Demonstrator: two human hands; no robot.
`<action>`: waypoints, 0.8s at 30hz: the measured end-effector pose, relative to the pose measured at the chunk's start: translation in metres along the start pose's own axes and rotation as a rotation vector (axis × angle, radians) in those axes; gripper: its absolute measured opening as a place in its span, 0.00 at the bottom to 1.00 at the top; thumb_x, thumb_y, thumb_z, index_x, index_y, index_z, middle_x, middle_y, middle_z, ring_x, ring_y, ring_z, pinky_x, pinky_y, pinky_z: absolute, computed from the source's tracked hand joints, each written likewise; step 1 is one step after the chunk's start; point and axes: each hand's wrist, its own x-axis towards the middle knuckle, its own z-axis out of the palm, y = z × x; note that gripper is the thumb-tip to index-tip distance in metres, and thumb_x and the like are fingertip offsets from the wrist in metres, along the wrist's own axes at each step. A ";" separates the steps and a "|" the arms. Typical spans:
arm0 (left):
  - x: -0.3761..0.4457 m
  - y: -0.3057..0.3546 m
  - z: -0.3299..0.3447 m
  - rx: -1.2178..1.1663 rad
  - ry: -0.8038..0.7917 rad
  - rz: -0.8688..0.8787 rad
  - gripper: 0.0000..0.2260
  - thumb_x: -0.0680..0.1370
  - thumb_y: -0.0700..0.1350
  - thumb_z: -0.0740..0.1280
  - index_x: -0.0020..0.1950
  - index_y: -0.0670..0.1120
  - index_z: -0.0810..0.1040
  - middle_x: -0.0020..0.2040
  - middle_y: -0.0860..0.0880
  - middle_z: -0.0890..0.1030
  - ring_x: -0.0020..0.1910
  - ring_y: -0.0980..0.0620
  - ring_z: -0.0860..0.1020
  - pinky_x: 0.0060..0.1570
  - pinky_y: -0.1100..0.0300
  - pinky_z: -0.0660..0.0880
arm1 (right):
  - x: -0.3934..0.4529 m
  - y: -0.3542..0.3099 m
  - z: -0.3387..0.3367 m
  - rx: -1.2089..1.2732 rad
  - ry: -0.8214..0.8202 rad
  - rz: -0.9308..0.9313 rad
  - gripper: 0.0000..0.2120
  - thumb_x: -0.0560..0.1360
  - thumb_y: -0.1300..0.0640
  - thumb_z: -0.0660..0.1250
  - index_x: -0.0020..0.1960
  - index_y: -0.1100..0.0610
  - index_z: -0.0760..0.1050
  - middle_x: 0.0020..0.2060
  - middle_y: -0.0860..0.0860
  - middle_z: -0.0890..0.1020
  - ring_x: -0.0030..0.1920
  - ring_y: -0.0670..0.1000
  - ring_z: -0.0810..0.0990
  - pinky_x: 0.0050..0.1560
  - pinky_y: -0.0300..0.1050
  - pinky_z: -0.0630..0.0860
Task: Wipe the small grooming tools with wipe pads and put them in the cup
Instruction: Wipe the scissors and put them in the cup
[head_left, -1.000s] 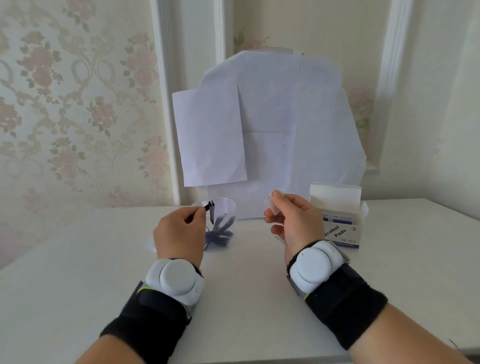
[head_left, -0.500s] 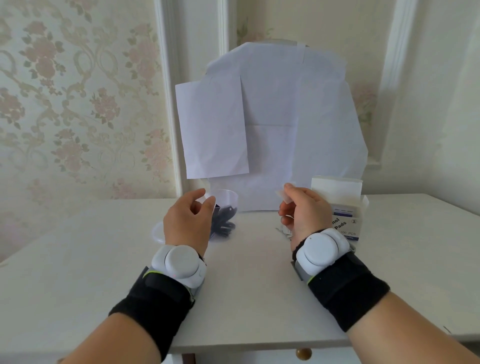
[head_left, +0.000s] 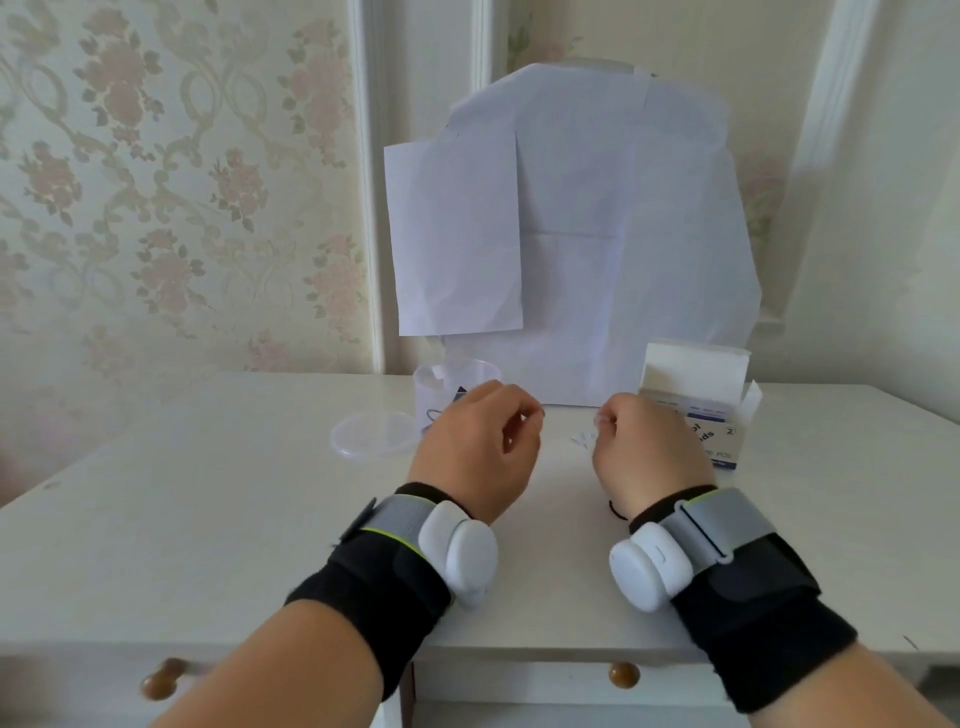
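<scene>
Hovering low over the white table (head_left: 208, 519), near its middle: left hand (head_left: 475, 457) and right hand (head_left: 649, 447), knuckles up, fingers curled inward, a narrow gap between the two. Hard to tell what either holds; a small pale scrap, maybe a wipe pad (head_left: 600, 418), at the right fingertips, too blurred to be sure. Nothing clearly visible in the left fingers. On each wrist, a black band with a white round device. Just beyond the left hand, partly hidden by it: clear plastic cup (head_left: 452, 384) with dark grooming tools (head_left: 460, 395) inside. Left of the cup, flat on the table, a clear round lid (head_left: 371, 434). Right of the right hand and touching its outline in view, an open box of alcohol pads (head_left: 711, 410). Between the hands, tiny pale bits on the tabletop, unreadable. Against the far wall, white paper sheets (head_left: 571, 234). Along the near edge, two brown drawer knobs (head_left: 623, 674).
</scene>
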 end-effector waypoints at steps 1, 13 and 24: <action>-0.001 0.000 0.002 -0.005 -0.048 0.018 0.05 0.76 0.45 0.65 0.44 0.48 0.80 0.38 0.55 0.77 0.37 0.57 0.72 0.40 0.60 0.73 | -0.003 0.002 -0.003 -0.046 -0.009 0.002 0.07 0.78 0.58 0.58 0.50 0.54 0.75 0.45 0.53 0.80 0.48 0.57 0.79 0.46 0.49 0.76; 0.000 -0.001 0.006 -0.003 -0.300 -0.156 0.06 0.77 0.45 0.65 0.46 0.47 0.81 0.42 0.53 0.80 0.39 0.56 0.73 0.46 0.64 0.72 | -0.009 -0.001 -0.009 -0.198 -0.331 0.072 0.11 0.75 0.56 0.63 0.37 0.55 0.64 0.37 0.53 0.73 0.42 0.56 0.74 0.41 0.43 0.68; 0.001 -0.003 0.004 -0.086 -0.311 -0.334 0.06 0.77 0.43 0.64 0.43 0.50 0.79 0.36 0.56 0.81 0.35 0.59 0.79 0.39 0.69 0.73 | -0.015 -0.052 -0.009 -0.285 -0.456 -0.177 0.10 0.76 0.56 0.66 0.55 0.58 0.75 0.55 0.57 0.79 0.57 0.59 0.80 0.46 0.43 0.69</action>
